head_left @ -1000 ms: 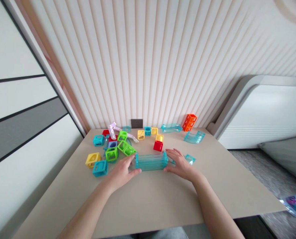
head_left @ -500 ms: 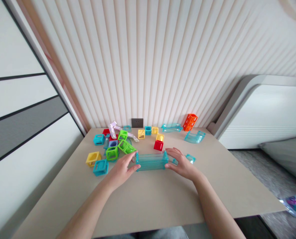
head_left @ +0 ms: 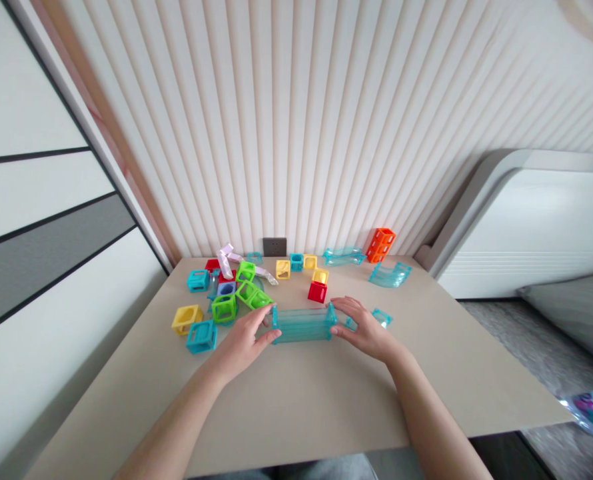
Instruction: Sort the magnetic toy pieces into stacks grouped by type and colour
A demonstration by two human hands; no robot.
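Observation:
A see-through teal track piece [head_left: 304, 325] lies crosswise in front of me, with a raised flange at each end. My left hand [head_left: 249, 335] grips its left end, thumb on the near side and fingers on the far side. At the opposite end, my right hand [head_left: 361, 327] has the flange between thumb and fingers. Partly hidden behind that hand is another teal piece [head_left: 382, 319]. Just beyond the track stand a red cube [head_left: 317, 292] and a yellow cube [head_left: 320, 276]. Green cube frames [head_left: 254, 295] lie beyond my left hand.
Left on the table [head_left: 296, 400] sit a yellow cube frame [head_left: 186, 320], teal cube frames [head_left: 201, 337] and lilac pieces [head_left: 225, 261]. An orange tower [head_left: 380, 245] stands at the back right, near a curved teal track [head_left: 390, 275] and a wavy one [head_left: 344, 256]. Behind rises a ribbed wall [head_left: 296, 133].

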